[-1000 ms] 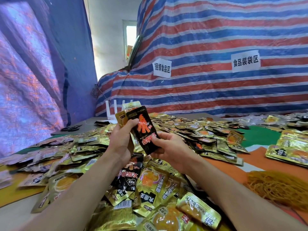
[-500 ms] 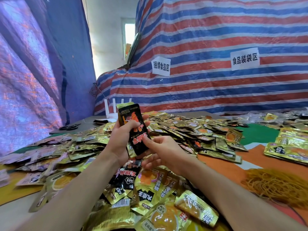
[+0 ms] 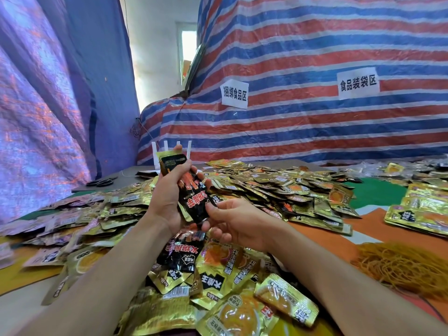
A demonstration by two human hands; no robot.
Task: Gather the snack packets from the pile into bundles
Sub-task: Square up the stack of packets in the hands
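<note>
My left hand grips a small stack of snack packets, a black and red one in front with gold ones behind, held upright above the pile. My right hand sits just right of the stack's lower end, thumb touching the black packet's bottom corner, fingers loosely curled beneath. A wide pile of gold and black packets covers the table around and below both hands, with more loose packets right under my forearms.
A heap of yellow rubber bands lies at the right on the orange mat. Gold packets are stacked at the far right. Black scissors lie at the back left. A striped tarp with two paper signs closes the back.
The left hand has closed more tightly round the stack and tilted it. The right hand has slid down from the packet's front to its bottom corner.
</note>
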